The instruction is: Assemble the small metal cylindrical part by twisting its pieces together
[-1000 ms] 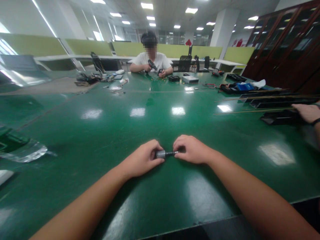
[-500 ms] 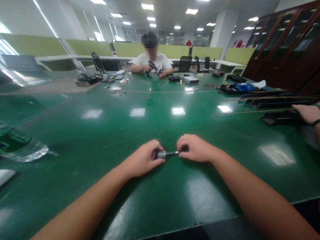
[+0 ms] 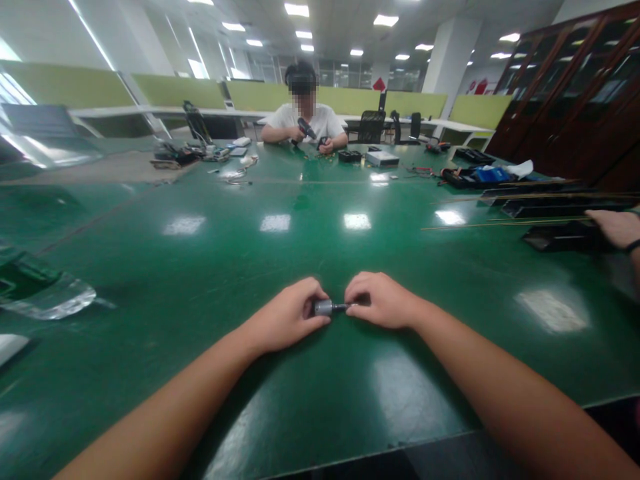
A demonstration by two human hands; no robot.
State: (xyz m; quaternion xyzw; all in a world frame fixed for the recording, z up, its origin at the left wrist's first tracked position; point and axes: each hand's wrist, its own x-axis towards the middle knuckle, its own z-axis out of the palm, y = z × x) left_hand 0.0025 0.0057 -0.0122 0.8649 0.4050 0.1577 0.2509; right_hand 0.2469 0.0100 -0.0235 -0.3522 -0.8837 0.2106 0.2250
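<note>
My left hand is closed around a grey cylindrical tool with a thin dark shaft, much like a screwdriver. The tool lies level, low over the green table, its shaft pointing right. Its rear end is hidden in the left palm. Thumb and fingers of my right hand pinch the tool's silver tip end. Only a short stretch of dark shaft shows between the two hands. Whether a separate bit sits in the tip is too small to make out.
Opposite me, a person holds a power drill. At the right, another person's hand rests on black channel pieces with thin rods. A clear plastic object lies at the left. A tool case stands at the back right.
My right hand has slid slightly left along the shaft, closer to the left hand, covering more of the tip. My left hand has barely moved.
</note>
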